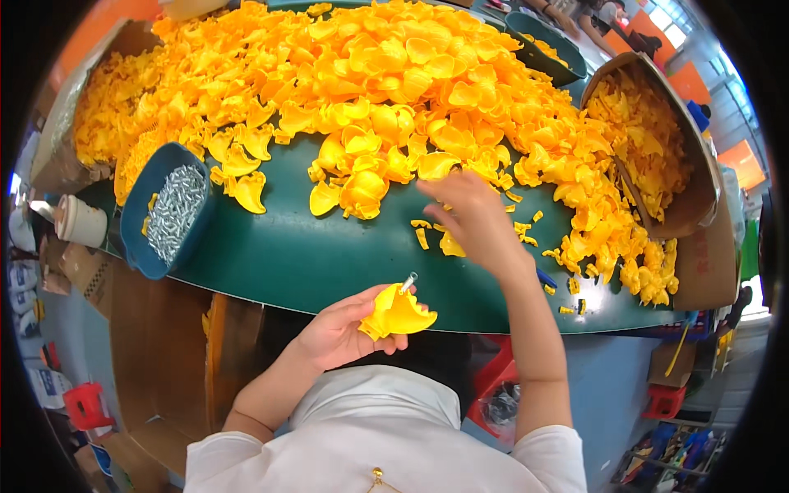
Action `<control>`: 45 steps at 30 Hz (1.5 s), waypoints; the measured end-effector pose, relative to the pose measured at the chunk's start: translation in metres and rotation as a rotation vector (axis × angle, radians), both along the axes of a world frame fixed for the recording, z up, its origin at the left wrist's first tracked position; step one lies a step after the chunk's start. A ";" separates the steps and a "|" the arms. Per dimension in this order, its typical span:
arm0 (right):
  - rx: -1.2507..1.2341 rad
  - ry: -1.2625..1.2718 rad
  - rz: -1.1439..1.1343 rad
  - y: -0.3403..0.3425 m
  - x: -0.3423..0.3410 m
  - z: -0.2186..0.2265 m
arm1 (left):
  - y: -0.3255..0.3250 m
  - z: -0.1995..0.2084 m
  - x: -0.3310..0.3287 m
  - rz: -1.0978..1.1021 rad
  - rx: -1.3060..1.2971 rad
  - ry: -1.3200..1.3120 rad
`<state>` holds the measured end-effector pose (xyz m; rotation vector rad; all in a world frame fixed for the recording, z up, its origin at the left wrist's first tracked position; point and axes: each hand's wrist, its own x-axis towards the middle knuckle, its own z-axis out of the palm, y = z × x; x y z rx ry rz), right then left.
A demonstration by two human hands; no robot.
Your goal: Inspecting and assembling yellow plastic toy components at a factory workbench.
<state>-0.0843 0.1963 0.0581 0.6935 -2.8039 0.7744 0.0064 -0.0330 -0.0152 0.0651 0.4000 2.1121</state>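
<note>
Gripping a yellow curved plastic shell (399, 316), the fingers of the left hand (337, 329) hold it just off the near edge of the green tabletop (279, 246). A short silvery cylinder (408, 283) juts up, tilted, from the shell's upper side. Over the tabletop's middle, the right hand (472, 214) reaches with bent fingers to the front of a heap of yellow plastic shells (370, 74); whether they grasp one cannot be told. Small yellow pieces (422, 238) lie near that hand on the tabletop. At the tabletop's left end sits a blue bin (136, 238) of silvery metal cylinders (177, 214); at its right end, a tilted cardboard box (703, 172) holds more yellow parts (641, 140).
</note>
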 end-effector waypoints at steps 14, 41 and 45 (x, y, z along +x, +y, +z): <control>-0.074 -0.096 0.179 0.008 0.053 0.007 | -0.001 0.003 -0.009 0.315 0.012 0.004; -0.944 -0.294 -0.168 -0.022 0.135 -0.024 | 0.014 0.015 0.008 0.469 -0.362 0.395; -0.816 -0.290 -0.103 -0.036 0.138 -0.009 | 0.017 0.016 0.010 0.455 -0.285 0.479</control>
